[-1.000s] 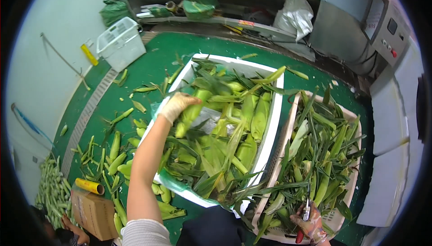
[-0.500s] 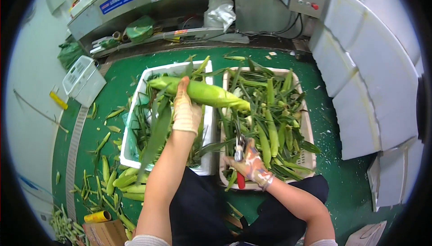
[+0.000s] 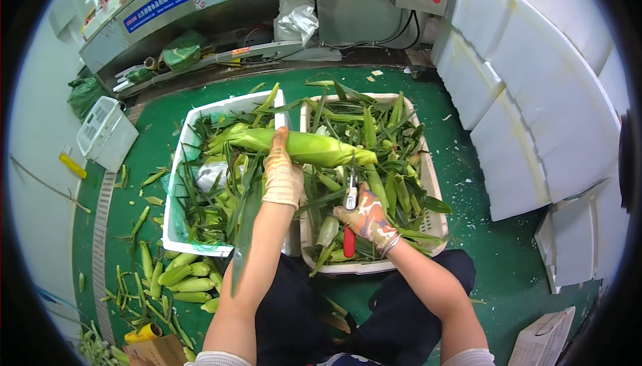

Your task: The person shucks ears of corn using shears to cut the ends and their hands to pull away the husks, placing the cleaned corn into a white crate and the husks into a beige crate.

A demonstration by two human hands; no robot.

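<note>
An ear of corn in its green husk (image 3: 324,148) lies sideways in my left hand (image 3: 281,175), which wears a cream glove and is closed round its left part. Long husk leaves hang from it over my forearm. In a patterned glove, my right hand (image 3: 367,217) grips red-handled pruning shears (image 3: 350,199). The blades point up and reach the ear's right end; whether they touch it I cannot tell. Beneath are a white foam box (image 3: 171,215) on the left and a beige plastic crate (image 3: 438,222) on the right, both heaped with husks and leaves.
Several husked ears (image 3: 190,284) lie on the green floor at the left, near a cardboard box (image 3: 159,351). White foam boxes (image 3: 515,142) are stacked along the right. A white basket (image 3: 110,135) stands far left, and a steel machine (image 3: 354,15) runs across the back.
My right hand has raised the shears toward the ear's right end. My left hand still holds the ear, now a little lower in view. The whole view has shifted slightly.
</note>
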